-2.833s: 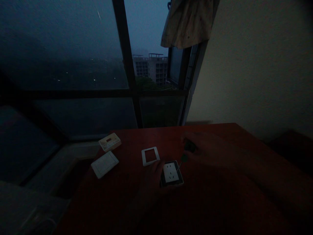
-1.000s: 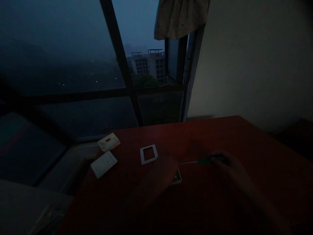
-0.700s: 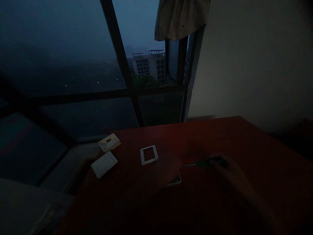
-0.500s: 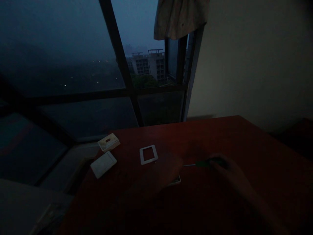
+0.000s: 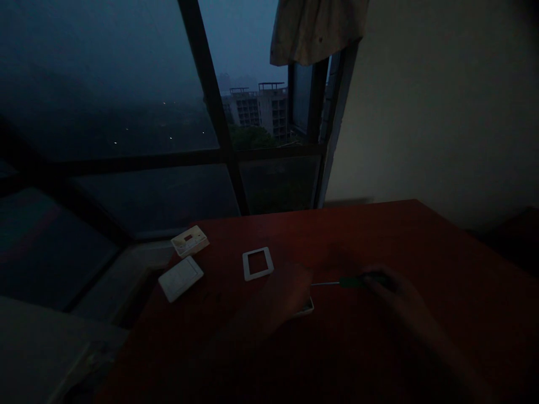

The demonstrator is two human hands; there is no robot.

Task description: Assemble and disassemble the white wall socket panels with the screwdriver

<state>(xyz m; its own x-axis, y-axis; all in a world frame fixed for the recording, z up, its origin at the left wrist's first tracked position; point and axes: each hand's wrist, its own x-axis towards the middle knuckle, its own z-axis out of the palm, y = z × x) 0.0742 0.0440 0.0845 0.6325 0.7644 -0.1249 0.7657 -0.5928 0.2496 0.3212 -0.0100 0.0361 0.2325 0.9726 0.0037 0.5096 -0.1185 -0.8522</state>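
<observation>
My right hand (image 5: 384, 280) is closed round the dark end of a green-handled screwdriver (image 5: 348, 282), held level with its shaft pointing left. At the shaft's tip is my left hand (image 5: 290, 287), its fingers drawn together. What they pinch, if anything, is hidden in the gloom. Partly under my left hand lies a white box-like piece (image 5: 306, 307), of which only one corner shows. A white square frame (image 5: 246, 268) with an open middle lies flat just beyond my left hand.
At the table's left edge are a white backing box (image 5: 190, 240) with a rectangular hole and a white switch-like plate (image 5: 181, 279). The reddish table (image 5: 357, 224) meets a window behind and a pale wall at right. Light is very dim.
My left hand, blurred before, is now steadier at the screwdriver's tip. The whole view has shifted slightly; the screwdriver stays in my right hand.
</observation>
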